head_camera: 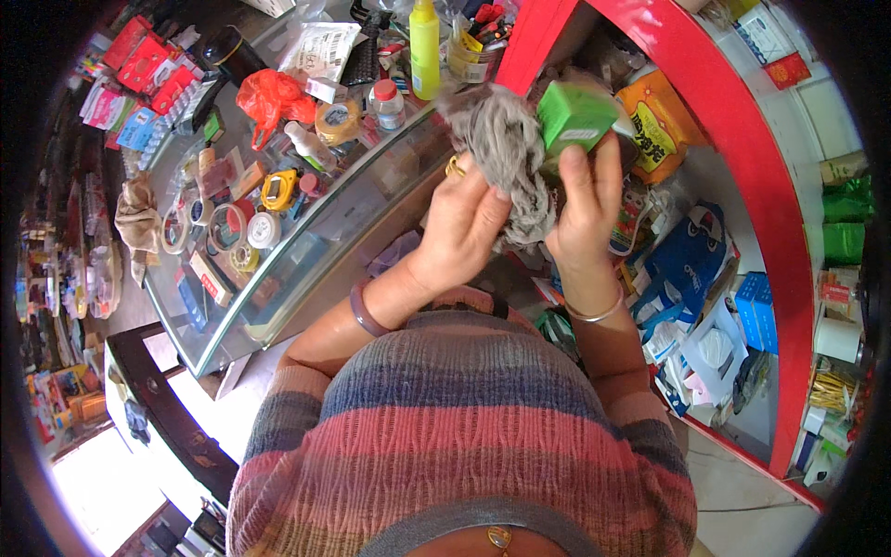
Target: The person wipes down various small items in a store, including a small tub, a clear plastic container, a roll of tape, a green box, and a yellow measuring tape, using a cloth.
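Note:
In front of my chest, my left hand (463, 226) grips a crumpled grey cloth (505, 150), which hangs down between my two hands. My right hand (588, 198) holds a small green box (574, 115) upright between thumb and fingers, just right of the cloth. The box and the cloth's upper end look slightly blurred. A yellow-green plastic bottle (424, 52) stands on the glass display counter (334, 202) beyond my left hand. Nearby on the glass are a clear jar with a red lid (388, 104) and a roll of tape (337, 122).
Tape rolls, a red plastic bag (273, 104) and a yellow tape measure (280, 190) crowd the counter at left. A red-edged shelf unit (773, 181) curves around my right side, holding an orange packet (654, 125), a blue bag (696, 257) and blue boxes (757, 310).

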Motion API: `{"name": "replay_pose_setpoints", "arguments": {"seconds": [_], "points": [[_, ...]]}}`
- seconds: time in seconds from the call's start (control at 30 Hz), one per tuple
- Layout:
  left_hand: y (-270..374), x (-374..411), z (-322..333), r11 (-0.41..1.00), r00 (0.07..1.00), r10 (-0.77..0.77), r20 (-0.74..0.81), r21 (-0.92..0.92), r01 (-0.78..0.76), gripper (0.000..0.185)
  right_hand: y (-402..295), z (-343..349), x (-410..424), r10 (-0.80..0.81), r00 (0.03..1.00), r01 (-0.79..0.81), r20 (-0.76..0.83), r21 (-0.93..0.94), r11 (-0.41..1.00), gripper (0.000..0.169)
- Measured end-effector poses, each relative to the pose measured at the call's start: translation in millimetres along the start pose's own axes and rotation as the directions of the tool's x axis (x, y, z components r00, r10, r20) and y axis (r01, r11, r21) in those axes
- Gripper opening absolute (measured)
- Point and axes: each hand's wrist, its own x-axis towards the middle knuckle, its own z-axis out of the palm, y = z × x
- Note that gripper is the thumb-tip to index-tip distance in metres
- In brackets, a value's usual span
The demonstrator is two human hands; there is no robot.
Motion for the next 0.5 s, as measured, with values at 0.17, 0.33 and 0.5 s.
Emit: {"name": "replay_pose_setpoints", "arguments": {"seconds": [0.17,0.33,0.5], "points": [[-27,-20,11,0.933,0.961,-0.156,0.23,0.354,0.066,0.021,-11,-8,25,0.097,0.969,-0.201,0.228,0.495,0.846,0.036],[-20,2,-6,0.96,0.955,-0.28,0.098,0.031,0.279,0.059,-3,-14,23,0.154,0.977,-0.192,0.147,0.295,0.936,0.035],[-4,16,3,0.992,0.995,-0.081,-0.059,-0.106,0.074,0.091,9,13,-5,-0.186,0.979,0.206,0.088,-0.45,0.869,0.035]]}}
